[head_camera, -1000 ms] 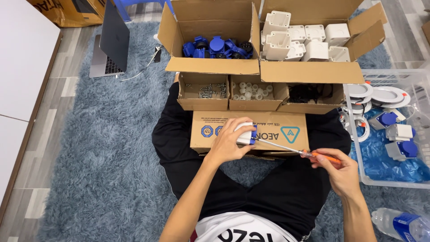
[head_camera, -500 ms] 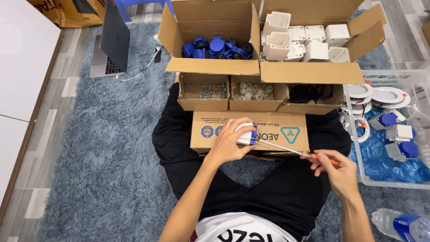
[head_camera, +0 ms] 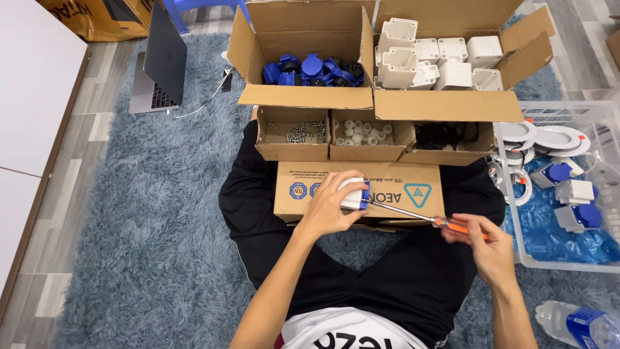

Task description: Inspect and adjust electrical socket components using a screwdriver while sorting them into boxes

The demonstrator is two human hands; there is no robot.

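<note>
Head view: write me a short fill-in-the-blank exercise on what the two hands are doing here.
1. The right hand holds a screwdriver by its ____ handle.
2. The left hand grips a white socket box with a ____ part at its end.
3. The screwdriver's tip meets the box above a flat ____ carton on the lap.

Missing words: orange; blue; cardboard

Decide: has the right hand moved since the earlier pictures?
No. The right hand grips the screwdriver at the same spot, just below the flat box's right corner, beside the clear bin.
</note>
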